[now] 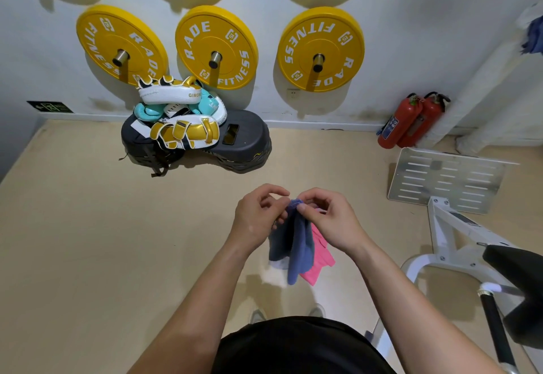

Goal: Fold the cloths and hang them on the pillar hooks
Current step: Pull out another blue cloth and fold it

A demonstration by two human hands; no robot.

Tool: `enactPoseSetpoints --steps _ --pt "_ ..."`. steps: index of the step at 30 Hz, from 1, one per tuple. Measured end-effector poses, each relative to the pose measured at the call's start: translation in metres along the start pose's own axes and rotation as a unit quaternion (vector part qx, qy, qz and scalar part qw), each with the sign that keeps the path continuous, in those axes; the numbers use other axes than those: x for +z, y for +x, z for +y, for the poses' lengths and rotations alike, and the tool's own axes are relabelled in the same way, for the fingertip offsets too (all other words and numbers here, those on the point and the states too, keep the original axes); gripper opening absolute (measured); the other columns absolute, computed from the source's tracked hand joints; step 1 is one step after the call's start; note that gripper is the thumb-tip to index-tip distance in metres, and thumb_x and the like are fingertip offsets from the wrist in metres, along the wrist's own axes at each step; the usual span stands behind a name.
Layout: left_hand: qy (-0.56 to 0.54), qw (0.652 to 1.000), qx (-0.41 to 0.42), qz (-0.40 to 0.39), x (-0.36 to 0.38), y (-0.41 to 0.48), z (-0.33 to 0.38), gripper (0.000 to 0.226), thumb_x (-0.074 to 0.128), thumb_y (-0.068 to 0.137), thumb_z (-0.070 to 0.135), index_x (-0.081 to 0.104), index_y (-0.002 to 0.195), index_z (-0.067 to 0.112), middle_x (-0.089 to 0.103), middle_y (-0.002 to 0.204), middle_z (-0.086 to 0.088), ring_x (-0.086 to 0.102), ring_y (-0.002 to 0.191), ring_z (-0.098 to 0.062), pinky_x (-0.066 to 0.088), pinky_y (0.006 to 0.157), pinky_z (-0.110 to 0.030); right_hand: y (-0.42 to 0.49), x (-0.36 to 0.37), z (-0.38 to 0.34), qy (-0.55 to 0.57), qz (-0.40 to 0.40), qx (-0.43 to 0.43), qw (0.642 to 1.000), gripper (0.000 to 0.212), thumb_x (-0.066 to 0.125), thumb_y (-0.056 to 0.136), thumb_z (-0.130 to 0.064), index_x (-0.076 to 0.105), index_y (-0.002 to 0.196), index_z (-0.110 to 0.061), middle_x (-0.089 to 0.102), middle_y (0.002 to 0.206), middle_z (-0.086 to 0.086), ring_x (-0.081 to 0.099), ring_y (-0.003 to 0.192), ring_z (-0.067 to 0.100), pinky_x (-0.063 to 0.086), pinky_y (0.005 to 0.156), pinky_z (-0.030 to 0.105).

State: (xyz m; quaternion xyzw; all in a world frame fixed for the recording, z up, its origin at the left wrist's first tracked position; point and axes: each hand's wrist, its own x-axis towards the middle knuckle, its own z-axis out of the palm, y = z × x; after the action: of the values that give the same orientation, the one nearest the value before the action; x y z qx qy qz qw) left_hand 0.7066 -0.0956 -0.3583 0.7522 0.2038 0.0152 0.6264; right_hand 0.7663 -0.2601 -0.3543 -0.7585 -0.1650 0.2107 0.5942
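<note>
A person is standing on a tan floor [88, 241], holding a bundle of cloths in front of the body. The left hand [260, 212] and the right hand [332, 221] are meeting at the top of the bundle with fingers curled, both pinching the bunched upper edge of a blue cloth [301, 244]. The blue cloth is hanging straight down between the wrists. A pink cloth [321, 259] is hanging just beside it, under the right hand; which fingers are holding it cannot be told. A hung cloth [533, 35], also blue, is showing high against the white pillar [496, 85] at far right, well apart from the hands; its hook is not discernible. Yellow weight plates [216, 47] are sitting on wall pegs. Boxing pads [182, 115] are lying piled on a dark step platform [249, 138]. Two fire extinguishers [411, 121] are standing near the pillar's foot.
</note>
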Motion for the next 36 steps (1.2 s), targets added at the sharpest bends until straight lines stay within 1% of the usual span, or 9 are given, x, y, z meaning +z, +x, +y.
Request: enactPoseSetpoints --steps 3,6,14,18,22,24,28,32,36 --pt "0.102 0.992 0.064 -0.036 -0.009 0.006 -0.007 0.017 0.072 0.088 0.018 0.076 0.099 0.030 0.064 0.090 0.007 0.061 0.081 -0.004 0.050 0.072 -0.019 0.008 -0.009 -0.011 -0.031 -0.040 -0.021 0.999 0.014 0.063 0.089 -0.009 0.070 0.085 -0.021 0.069 0.078 -0.003 0.061 0.075 0.009 0.050 0.076 0.028" --pt "0.125 0.988 0.066 -0.066 -0.010 0.009 -0.009 0.013 0.072 0.085 0.014 0.074 0.089 0.026 0.069 0.093 0.011 0.065 0.092 -0.006 0.053 0.082 -0.030 0.016 -0.018 -0.027 -0.034 -0.059 -0.044 0.997 0.020 0.060 0.091 0.000 0.068 0.085 -0.018 0.068 0.079 -0.002 0.062 0.077 0.009 0.050 0.079 0.027" --pt "0.162 0.985 0.030 -0.046 -0.012 0.013 -0.033 0.011 0.072 0.081 0.018 0.067 0.081 0.027 0.068 0.074 0.010 0.060 0.068 -0.004 0.053 0.071 -0.026 0.033 -0.043 -0.066 -0.071 -0.069 -0.109 0.989 0.022 0.059 0.091 -0.002 0.064 0.086 -0.023 0.064 0.084 -0.005 0.059 0.079 0.007 0.047 0.077 0.021" --pt "0.160 0.987 -0.004 -0.020 -0.023 0.009 -0.049 0.018 0.072 0.081 0.012 0.067 0.075 0.029 0.065 0.065 0.015 0.054 0.059 -0.001 0.046 0.063 -0.015 0.040 -0.057 -0.071 -0.084 -0.037 -0.121 0.988 0.022 0.060 0.092 -0.003 0.064 0.086 -0.024 0.063 0.082 -0.006 0.058 0.079 0.007 0.046 0.075 0.019" --pt "0.162 0.985 -0.062 -0.004 -0.042 0.004 -0.061 0.016 0.067 0.082 0.008 0.069 0.077 0.023 0.061 0.057 0.018 0.049 0.052 -0.003 0.043 0.060 -0.022 0.044 -0.067 -0.064 -0.100 0.023 -0.101 0.990 0.018 0.058 0.095 -0.002 0.065 0.090 -0.018 0.060 0.079 -0.007 0.055 0.076 0.008 0.045 0.072 0.021" --pt "0.170 0.982 -0.085 0.017 -0.053 0.002 -0.065 0.019 0.062 0.080 0.006 0.070 0.078 0.023 0.065 0.064 0.016 0.053 0.054 -0.007 0.045 0.060 -0.026 0.046 -0.071 -0.057 -0.114 0.065 -0.087 0.988 0.012 0.058 0.095 -0.004 0.065 0.092 -0.014 0.061 0.079 -0.007 0.055 0.074 0.006 0.045 0.070 0.021" --pt "0.166 0.977 -0.112 0.072 -0.073 0.000 -0.065 0.020 0.061 0.082 0.003 0.071 0.083 0.020 0.072 0.085 0.004 0.070 0.065 -0.020 0.054 0.059 -0.031 0.047 -0.077 -0.040 -0.133 0.154 -0.044 0.978 0.013 0.057 0.094 -0.004 0.063 0.090 -0.014 0.060 0.075 -0.004 0.051 0.064 -0.002 0.041 0.061 0.009" --pt "0.081 0.985 -0.102 0.115 -0.081 0.003 -0.054 0.019 0.059 0.084 -0.010 0.066 0.089 0.006 0.067 0.092 -0.009 0.073 0.068 -0.029 0.060 0.063 -0.028 0.045 -0.079 -0.012 -0.153 0.196 0.028 0.968 0.008 0.057 0.095 -0.007 0.061 0.091 -0.012 0.058 0.080 0.002 0.050 0.070 0.014 0.040 0.062 0.020" --pt "0.125 0.984 -0.096 0.088 -0.081 0.005 -0.047 0.022 0.061 0.082 -0.002 0.074 0.082 0.015 0.073 0.082 -0.003 0.070 0.075 -0.019 0.060 0.071 -0.026 0.039 -0.079 0.011 -0.135 0.230 0.095 0.959 0.006 0.055 0.096 -0.008 0.061 0.092 -0.008 0.055 0.081 0.007 0.048 0.074 0.019 0.036 0.059 0.025"
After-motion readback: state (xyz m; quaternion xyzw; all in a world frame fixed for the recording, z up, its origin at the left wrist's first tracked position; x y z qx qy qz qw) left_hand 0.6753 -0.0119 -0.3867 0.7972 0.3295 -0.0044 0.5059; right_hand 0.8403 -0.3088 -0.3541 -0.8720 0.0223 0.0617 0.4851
